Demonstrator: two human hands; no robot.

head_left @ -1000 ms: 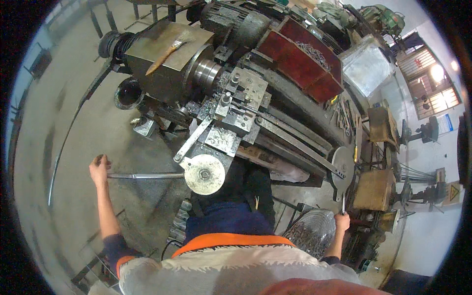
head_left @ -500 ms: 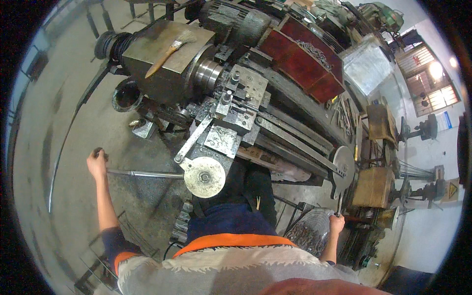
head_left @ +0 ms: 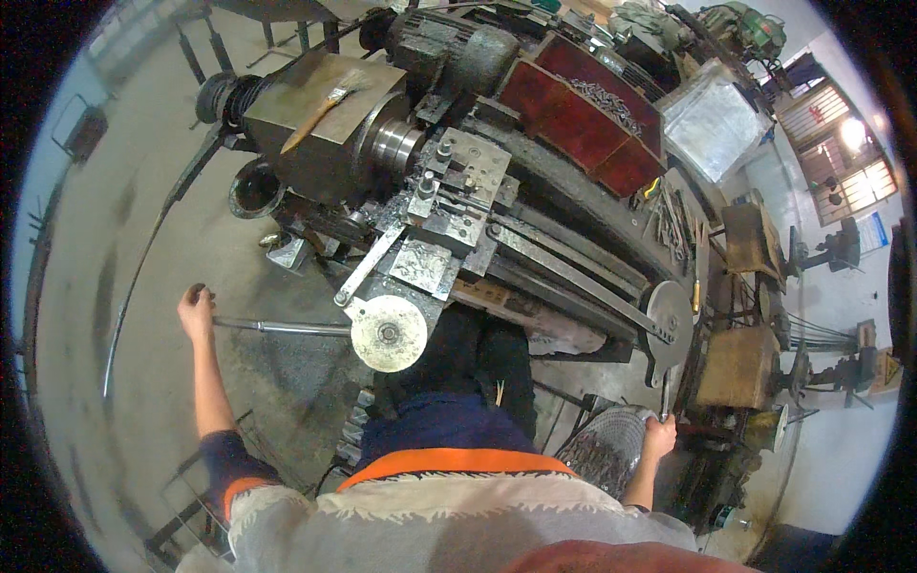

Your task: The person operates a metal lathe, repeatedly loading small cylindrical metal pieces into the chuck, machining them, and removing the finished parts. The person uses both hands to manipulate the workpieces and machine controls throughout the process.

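Note:
My left hand (head_left: 197,307) is closed at the outer end of a metal lever (head_left: 296,328). That lever runs to a round pale disc (head_left: 389,333) at the front of the lathe carriage. Over on the right, my right hand (head_left: 659,436) grips a short handle (head_left: 666,392) below a grey metal disc (head_left: 670,312). Between the hands lies the lathe, its tool post (head_left: 427,186) close to the shiny round spindle end (head_left: 394,143). Metal chips cover the cross slide (head_left: 423,265). A flat bar (head_left: 368,265) links the slide area to the pale disc.
A wooden-handled brush (head_left: 320,117) lies on the headstock (head_left: 277,100). Behind the bed stand a red box (head_left: 578,129) of small metal parts and a motor (head_left: 449,57). Hand tools (head_left: 673,224) lie at right. A mesh basket (head_left: 607,449) sits beside my right hand.
The view has shifted slightly. The tool post looks a little nearer the spindle end, though the shift makes this uncertain. Both hands keep their holds.

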